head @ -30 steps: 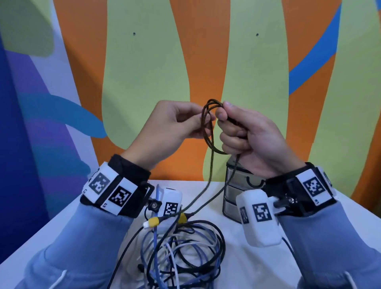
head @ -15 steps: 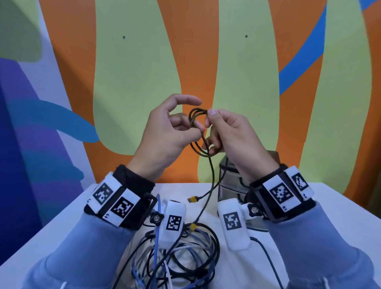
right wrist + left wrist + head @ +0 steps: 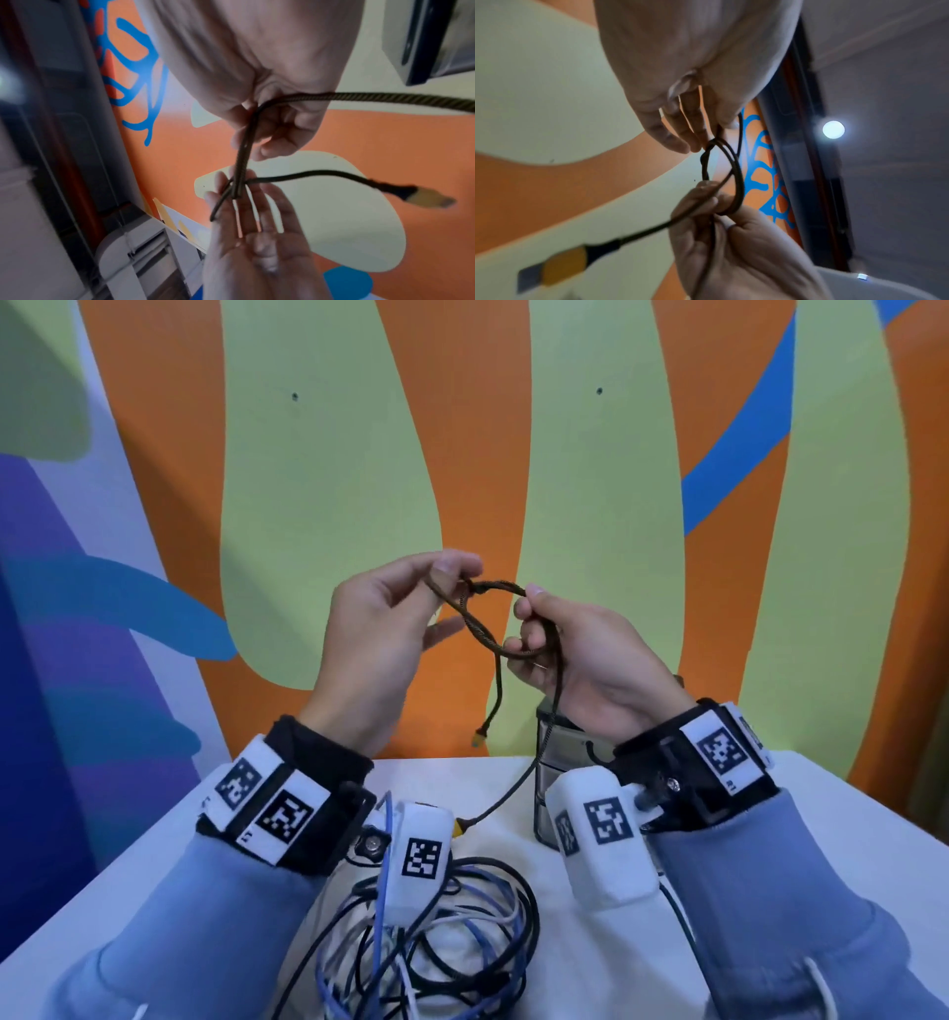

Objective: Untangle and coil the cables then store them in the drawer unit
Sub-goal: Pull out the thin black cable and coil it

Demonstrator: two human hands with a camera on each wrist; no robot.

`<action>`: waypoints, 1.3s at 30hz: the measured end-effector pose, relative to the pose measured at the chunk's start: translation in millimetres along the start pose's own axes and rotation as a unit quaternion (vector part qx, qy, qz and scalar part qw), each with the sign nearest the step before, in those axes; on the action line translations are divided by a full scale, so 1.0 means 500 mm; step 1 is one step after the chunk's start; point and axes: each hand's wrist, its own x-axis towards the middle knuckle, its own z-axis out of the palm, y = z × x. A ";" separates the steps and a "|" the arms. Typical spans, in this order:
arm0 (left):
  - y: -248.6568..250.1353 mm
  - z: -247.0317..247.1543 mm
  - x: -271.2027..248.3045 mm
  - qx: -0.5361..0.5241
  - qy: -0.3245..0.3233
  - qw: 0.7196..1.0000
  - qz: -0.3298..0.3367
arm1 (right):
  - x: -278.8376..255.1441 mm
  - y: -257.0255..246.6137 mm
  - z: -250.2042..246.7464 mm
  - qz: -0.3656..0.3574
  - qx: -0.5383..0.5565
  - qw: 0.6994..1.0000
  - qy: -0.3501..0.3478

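I hold a dark braided cable [image 3: 482,631] up in front of the wall with both hands. My left hand [image 3: 449,573] pinches one side of its loop between thumb and forefinger, the other fingers straight. My right hand [image 3: 534,613] curls round the other side of the loop. The cable crosses itself between the hands. One yellow plug [image 3: 480,738] hangs free below; the other yellow plug [image 3: 459,829] lies on the table. The left wrist view shows the loop [image 3: 734,168] and a plug [image 3: 564,266]. The right wrist view shows the strands [image 3: 241,158] running between both hands.
A tangle of black, blue and white cables [image 3: 436,942] lies on the white table [image 3: 847,814] in front of me. The small grey drawer unit [image 3: 560,752] stands behind my right wrist, against the painted wall. Its drawers look closed.
My hands have moved apart and the tight little coil has opened into one wider loop. One plug end now dangles free under it.
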 end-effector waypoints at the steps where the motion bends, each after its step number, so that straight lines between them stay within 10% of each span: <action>1: -0.003 0.001 0.001 -0.041 0.003 0.999 -0.028 | 0.000 0.000 0.003 0.014 0.028 0.999 -0.001; 16: -0.038 -0.037 0.035 -0.369 0.170 0.901 -0.151 | 0.007 -0.011 -0.023 0.064 0.363 0.929 -0.034; 24: -0.011 -0.016 0.015 -0.023 0.011 0.996 -0.085 | -0.002 -0.013 -0.027 0.007 0.383 0.922 -0.056; 31: 0.036 0.013 -0.024 0.124 -0.269 0.954 0.055 | 0.004 -0.004 -0.019 -0.034 0.309 0.950 -0.024; 39: 0.005 0.021 -0.024 0.194 -0.207 0.949 0.135 | 0.003 0.017 0.019 -0.036 0.197 0.980 -0.018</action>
